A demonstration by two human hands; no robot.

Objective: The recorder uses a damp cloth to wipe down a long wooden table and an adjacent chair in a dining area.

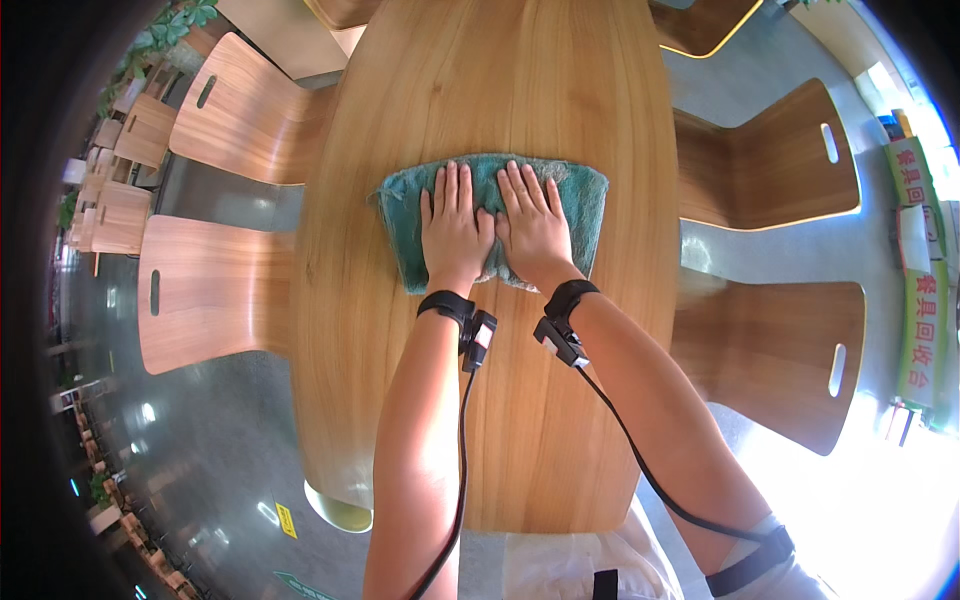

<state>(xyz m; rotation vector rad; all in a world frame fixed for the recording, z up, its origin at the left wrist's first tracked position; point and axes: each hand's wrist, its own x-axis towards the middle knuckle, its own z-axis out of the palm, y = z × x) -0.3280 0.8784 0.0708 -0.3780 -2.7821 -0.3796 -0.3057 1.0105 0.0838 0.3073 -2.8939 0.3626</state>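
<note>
A green terry cloth [405,240] lies spread across the middle of a long wooden table [517,82]. Flat on its left half rests my left hand [455,232], palm down, fingers pointing to the far end. My right hand [534,229] presses on the cloth in the same way, just to the right, with the two thumbs close together. Neither hand grips the cloth. Each wrist wears a black strap with a small device and a cable. The cloth's near edge is rumpled below the hands.
Bent-wood chairs stand along both long sides, among them one at the near left [217,292] and one at the near right [780,352]. A yellow floor sign [286,520] is at the lower left. Green-and-white banners [921,330] with red writing stand at the far right.
</note>
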